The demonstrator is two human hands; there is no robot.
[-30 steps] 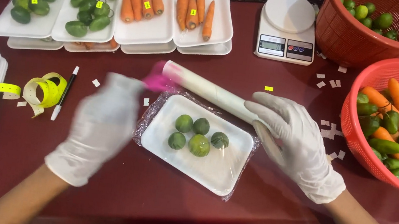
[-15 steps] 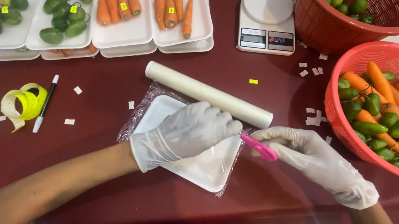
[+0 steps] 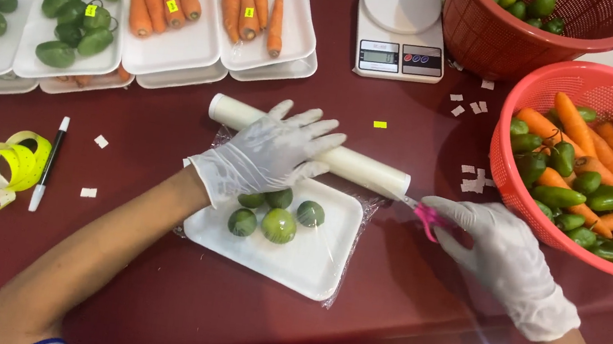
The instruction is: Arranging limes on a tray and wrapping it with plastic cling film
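A white foam tray [image 3: 311, 255] with several green limes [image 3: 280, 225] lies on the dark red table, covered by clear film. Behind it lies a white roll of cling film [image 3: 362, 169]. My gloved left hand [image 3: 273, 152] rests flat on that roll, fingers spread. To the right, my gloved right hand [image 3: 504, 257] grips a small pink cutter [image 3: 426, 214] whose tip sits at the roll's right end, on the film.
Foam trays of carrots [image 3: 265, 9] and green peppers [image 3: 72, 31] line the back. A white kitchen scale [image 3: 402, 27] stands behind the roll. Two red baskets [image 3: 546, 93] of carrots and peppers sit right. Yellow label tape [image 3: 11, 165] and a pen [image 3: 49, 162] lie left.
My left hand lifted off the tray and moved back onto the roll. My right hand slid the pink cutter rightward to the roll's right end.
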